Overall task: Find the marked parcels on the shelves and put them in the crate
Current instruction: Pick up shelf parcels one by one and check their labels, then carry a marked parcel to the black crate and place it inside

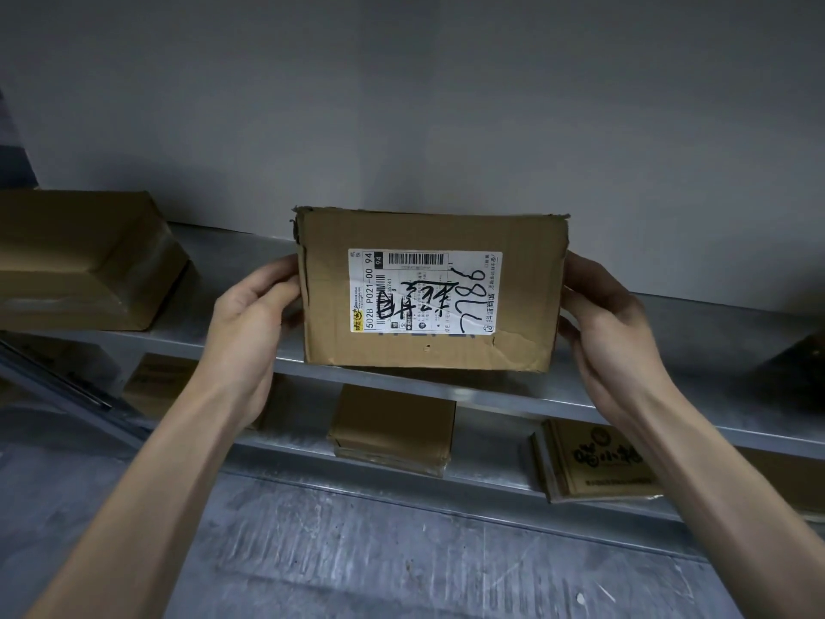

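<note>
1. Your left hand (254, 314) and right hand (611, 332) each clamp one end of the cardboard parcel (527, 243). The grip is narrow on both sides, with the fingers wrapped round the side faces and the thumbs towards the front. Holding it by both ends probably keeps it level and leaves the label uncovered.
2. You have the parcel at the front edge of the upper shelf (232, 261), with its labelled face turned up towards you. I cannot tell whether its lower edge rests on the shelf.
3. The shipping label (402, 270) carries heavy black marker writing, so this looks like one of the marked parcels, and reading it is likely why you hold it this way.
4. Below, on the lower shelf (285, 453), a small cardboard box (393, 426) sits near the front edge and a flat printed package (593, 462) overhangs it to the right.
5. At the upper shelf's left end lies a large cardboard box (80, 261), set against the grey wall (402, 105).
6. The crate is out of view, so you will need to turn away to find it.
</note>
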